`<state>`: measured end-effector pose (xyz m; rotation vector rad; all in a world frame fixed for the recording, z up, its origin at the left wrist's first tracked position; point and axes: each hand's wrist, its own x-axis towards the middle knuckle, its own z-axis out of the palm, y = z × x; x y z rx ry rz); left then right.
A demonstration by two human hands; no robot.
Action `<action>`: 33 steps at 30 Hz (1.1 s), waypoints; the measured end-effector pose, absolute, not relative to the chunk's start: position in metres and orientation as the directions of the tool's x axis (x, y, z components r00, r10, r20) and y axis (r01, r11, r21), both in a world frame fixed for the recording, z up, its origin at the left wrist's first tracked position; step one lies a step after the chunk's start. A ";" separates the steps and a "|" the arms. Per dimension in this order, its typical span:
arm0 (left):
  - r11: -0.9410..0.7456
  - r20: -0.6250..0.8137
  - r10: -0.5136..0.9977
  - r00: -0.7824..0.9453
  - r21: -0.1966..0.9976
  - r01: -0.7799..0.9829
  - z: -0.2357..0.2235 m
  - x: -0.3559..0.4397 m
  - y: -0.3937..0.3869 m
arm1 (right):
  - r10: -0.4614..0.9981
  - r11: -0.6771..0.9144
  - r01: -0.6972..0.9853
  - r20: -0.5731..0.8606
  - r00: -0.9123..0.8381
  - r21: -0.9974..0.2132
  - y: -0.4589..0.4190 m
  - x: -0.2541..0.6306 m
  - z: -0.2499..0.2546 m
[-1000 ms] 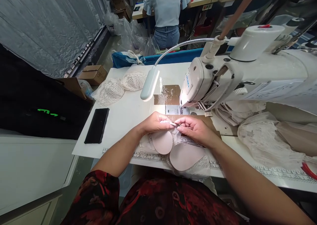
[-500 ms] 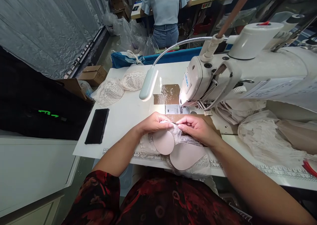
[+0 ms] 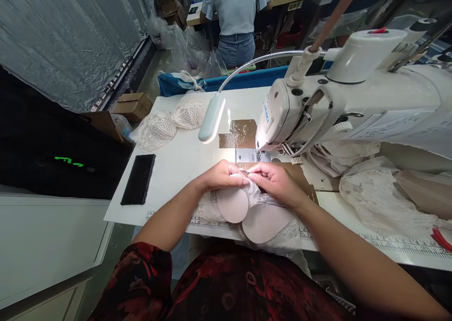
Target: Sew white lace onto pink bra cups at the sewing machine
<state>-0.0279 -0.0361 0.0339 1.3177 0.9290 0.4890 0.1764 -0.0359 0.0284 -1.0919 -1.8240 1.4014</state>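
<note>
A white lace bra [image 3: 265, 223] with smooth pale cups lies at the front edge of the table, its cups turned up. My left hand [image 3: 226, 175] is closed, pinching the bra's lace between thumb and fingers. Close against it, my right hand [image 3: 271, 179] is closed too, thumb and forefinger together on a small thin dark tool [image 3: 244, 172] whose tip points at the pinched lace. Most of that tool is hidden in the fingers, so its kind is unclear. Just beyond both hands are the needle plate [image 3: 246, 156] and head of a white sewing machine [image 3: 278, 109].
Another lace bra [image 3: 155, 132] rests at the back left, above a black phone [image 3: 138, 180]. A lamp [image 3: 212, 118] on a bendable neck hangs over the table. Lace pieces [image 3: 374, 194] are heaped at the right, near a red-handled item [image 3: 441, 240]. Someone [image 3: 236, 15] sits beyond.
My right hand has shifted slightly left, closer to my left hand, and the dark tool's tip has moved further in over the lace. The bra has barely moved.
</note>
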 end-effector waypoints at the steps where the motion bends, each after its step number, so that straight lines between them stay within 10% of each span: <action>1: 0.221 -0.298 0.774 0.558 0.954 0.203 0.034 -0.027 -0.036 | 0.880 0.033 0.214 -0.073 -0.470 -0.976 -0.036 0.176 0.027; 5: 0.144 -0.230 0.764 0.603 0.972 0.188 0.036 -0.029 -0.034 | 0.813 -0.152 0.104 -0.184 -0.552 -0.983 -0.037 0.174 0.026; 12: 0.144 -0.333 0.693 0.639 0.933 0.330 0.052 -0.065 -0.030 | 0.783 0.012 0.344 -0.204 -0.587 -0.939 -0.037 0.180 0.036; 33: 0.090 -0.185 0.841 0.508 0.974 0.207 0.043 -0.034 -0.040 | 0.867 0.047 0.142 -0.031 -0.498 -0.989 -0.036 0.181 0.026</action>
